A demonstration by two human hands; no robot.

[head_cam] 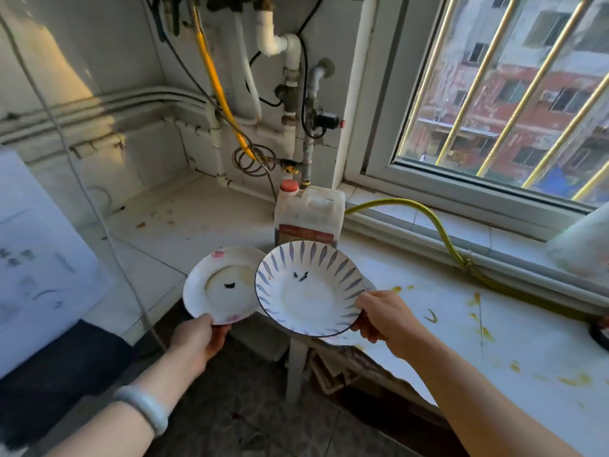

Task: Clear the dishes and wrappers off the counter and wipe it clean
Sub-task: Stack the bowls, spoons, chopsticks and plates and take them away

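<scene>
Counter (204,225): tiled, running under the window, not yet wiped.
Left hand (197,339): fingers are curling round the pink plate's near rim, holding it off the counter, probably for carrying away.
Pink plate (220,288): is carrying one dark scrap and a faint residue ring.
Jug (309,214): is standing capped behind the plates; dark liquid low inside.
Blue plate (309,291): is overlapping the pink plate's right rim, holding two dark scraps.
Right hand (384,316): is pinching the blue plate's right rim.
Stains (487,334): yellow smears are lying on the counter's right part.
</scene>
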